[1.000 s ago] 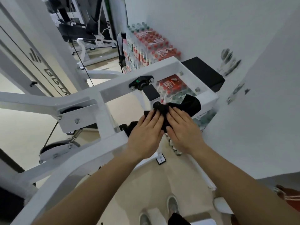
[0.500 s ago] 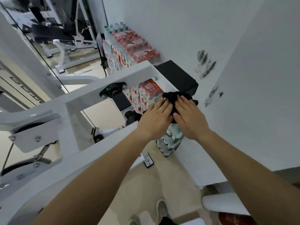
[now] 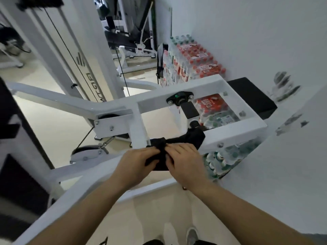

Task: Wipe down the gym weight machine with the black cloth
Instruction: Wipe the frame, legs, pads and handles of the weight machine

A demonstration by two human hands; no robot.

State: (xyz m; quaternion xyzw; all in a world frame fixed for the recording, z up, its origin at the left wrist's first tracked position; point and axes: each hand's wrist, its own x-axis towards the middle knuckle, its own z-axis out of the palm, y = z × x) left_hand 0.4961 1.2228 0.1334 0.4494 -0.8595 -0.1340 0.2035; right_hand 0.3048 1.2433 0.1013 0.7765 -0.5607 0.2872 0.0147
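1. Head view, hands: the left hand [image 3: 136, 164] and right hand [image 3: 185, 162] are set side by side, almost touching, at the near edge of the machine [image 3: 113, 106]. Both are closed on the cloth [image 3: 177, 142], with fingers curled into a bunched fold between them. Nothing else is held.
2. Head view, cloth: it is draped over the near white bar [image 3: 233, 137] of the frame. One end is gathered under the hands and the other end lies up and to the right, close to the black stub under the adjuster.
3. Key relation: the cloth's long axis runs along the bar, away from the hands toward the right. The unwiped length of bar lies to the right of the right hand, so that hand is judged the nearer one for the next stroke. The upright post is just beyond the left hand.
4. Judgement: the cloth is probably being regathered before a stroke along the bar. Most of the frame is judged not yet wiped.
5. Surroundings: bottle packs [image 3: 194, 57] are stacked beyond the frame.
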